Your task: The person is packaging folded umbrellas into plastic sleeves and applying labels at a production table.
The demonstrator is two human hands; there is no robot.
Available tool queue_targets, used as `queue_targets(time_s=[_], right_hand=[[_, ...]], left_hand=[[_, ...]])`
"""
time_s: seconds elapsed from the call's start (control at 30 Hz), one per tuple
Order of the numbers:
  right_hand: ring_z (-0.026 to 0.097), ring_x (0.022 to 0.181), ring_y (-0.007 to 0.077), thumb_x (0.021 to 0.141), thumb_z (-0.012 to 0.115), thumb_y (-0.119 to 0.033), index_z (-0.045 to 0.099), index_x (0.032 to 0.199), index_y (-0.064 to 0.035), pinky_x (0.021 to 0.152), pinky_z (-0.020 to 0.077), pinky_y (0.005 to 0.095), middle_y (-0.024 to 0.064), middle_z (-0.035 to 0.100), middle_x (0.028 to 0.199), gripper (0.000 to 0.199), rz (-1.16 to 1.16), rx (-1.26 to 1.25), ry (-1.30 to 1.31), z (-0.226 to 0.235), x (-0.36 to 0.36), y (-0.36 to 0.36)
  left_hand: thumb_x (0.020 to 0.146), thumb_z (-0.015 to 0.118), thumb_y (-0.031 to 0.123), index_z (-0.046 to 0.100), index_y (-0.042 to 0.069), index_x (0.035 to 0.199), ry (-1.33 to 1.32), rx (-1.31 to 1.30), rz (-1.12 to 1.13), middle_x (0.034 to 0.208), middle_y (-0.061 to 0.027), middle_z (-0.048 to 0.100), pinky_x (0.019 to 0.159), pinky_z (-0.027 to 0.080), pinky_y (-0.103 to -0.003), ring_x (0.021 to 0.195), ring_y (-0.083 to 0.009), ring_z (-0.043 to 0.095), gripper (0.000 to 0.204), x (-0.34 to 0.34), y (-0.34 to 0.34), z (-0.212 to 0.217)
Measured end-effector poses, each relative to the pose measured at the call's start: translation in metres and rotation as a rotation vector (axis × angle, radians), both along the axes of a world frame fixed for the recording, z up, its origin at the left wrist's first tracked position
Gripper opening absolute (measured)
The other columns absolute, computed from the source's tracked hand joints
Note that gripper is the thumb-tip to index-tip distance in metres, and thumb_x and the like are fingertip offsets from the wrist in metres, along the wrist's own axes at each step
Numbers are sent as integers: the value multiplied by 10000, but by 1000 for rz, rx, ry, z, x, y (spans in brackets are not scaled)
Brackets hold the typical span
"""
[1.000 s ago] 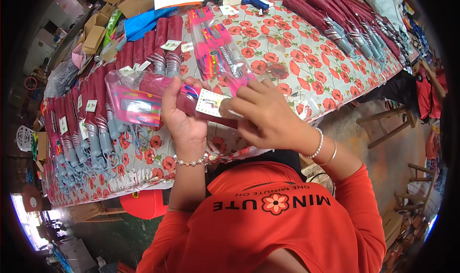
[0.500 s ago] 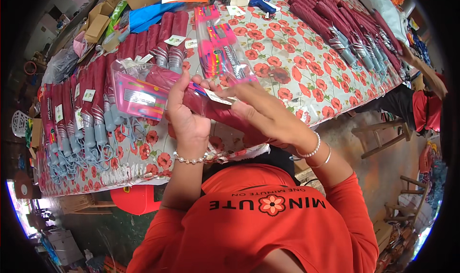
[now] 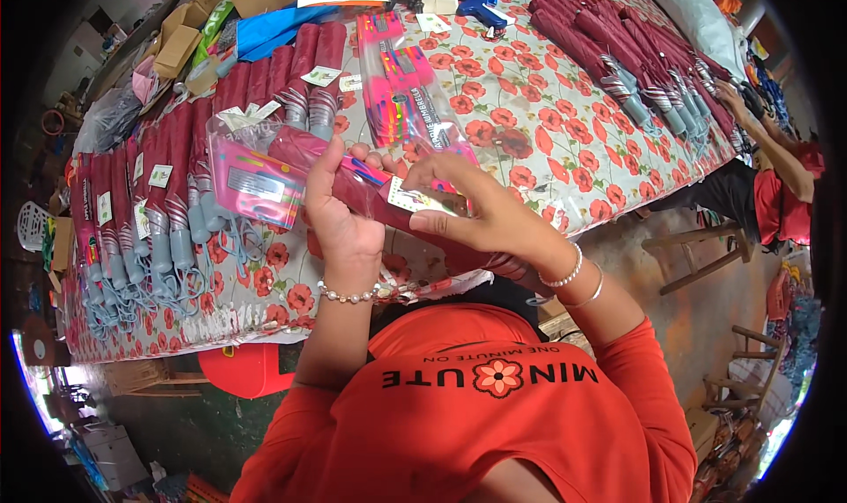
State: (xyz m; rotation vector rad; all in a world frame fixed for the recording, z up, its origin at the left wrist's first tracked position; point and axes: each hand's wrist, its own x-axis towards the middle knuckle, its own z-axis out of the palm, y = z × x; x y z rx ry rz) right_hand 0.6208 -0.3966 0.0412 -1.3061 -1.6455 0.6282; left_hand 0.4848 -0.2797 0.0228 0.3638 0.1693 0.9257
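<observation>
A maroon folded umbrella (image 3: 375, 205) lies slantwise in a clear plastic sleeve with a pink patterned end panel (image 3: 256, 185). My left hand (image 3: 346, 234) is closed round it from beneath, thumb raised along the near side. On the umbrella's upper face sits a white tag (image 3: 408, 198). My right hand (image 3: 481, 210) rests over this tag, index finger bent at its far edge and thumb spread apart on the near side. Part of the tag shows in the gap between them. The umbrella's lower right end is hidden beneath my right hand and wrist.
Maroon umbrellas with grey handles (image 3: 159, 251) line the table's left side; more lie in a pile (image 3: 609, 53) at the far right. Pink patterned sleeves (image 3: 401, 97) and a blue tagging gun (image 3: 483, 13) lie ahead. A co-worker's arm (image 3: 776, 154) reaches in beside a wooden stool (image 3: 697, 256).
My right fingers have moved from lying nearly flat across the tag to being bent and spread around it, baring more of it. The co-worker's arms have shifted lower over the umbrella pile.
</observation>
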Motion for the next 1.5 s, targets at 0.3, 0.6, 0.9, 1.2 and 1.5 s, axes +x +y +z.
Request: queue_targets(time_s=[0.3, 0.6, 0.9, 1.2, 1.5], right_hand=[[551, 906, 240, 912, 572, -214, 378, 1193, -47, 820, 428, 352, 133, 559, 1027, 381, 84, -148, 304, -30, -6, 11], [506, 1102, 241, 942, 540, -219, 257, 1353, -42, 933, 396, 334, 187, 452, 1308, 529, -142, -244, 120, -5, -20, 3], [579, 784, 190, 832, 648, -218, 420, 1240, 4, 693, 450, 260, 124, 618, 995, 518, -133, -405, 39, 4, 2, -57], [518, 612, 104, 774, 661, -164, 607, 863, -31, 591, 407, 212, 31, 590, 714, 169, -19, -441, 858, 0, -15, -53], [521, 624, 132, 700, 657, -110, 625, 1000, -21, 561, 375, 216, 59, 623, 750, 315, 73, -420, 774, 8, -10, -55]], left_hand=[[871, 600, 145, 583, 44, 897, 159, -8, 58, 794, -29, 595, 731, 471, -271, 742, -138, 580, 107, 9, -14, -1], [843, 638, 78, 636, 7, 923, 511, 157, 231, 840, -75, 661, 744, 478, -242, 770, -132, 615, 106, 23, -43, 5], [828, 641, 67, 637, -11, 950, 302, 192, 118, 820, -111, 666, 688, 516, -275, 733, -169, 634, 144, -2, 13, 36], [794, 587, 45, 464, 47, 1259, 459, 439, -161, 981, -136, 622, 823, 495, -346, 957, -235, 599, 481, 16, -68, 25], [880, 626, 394, 370, 78, 1404, -57, 570, -128, 1260, -143, 550, 958, 461, -475, 1201, -312, 517, 663, 8, 18, 22]])
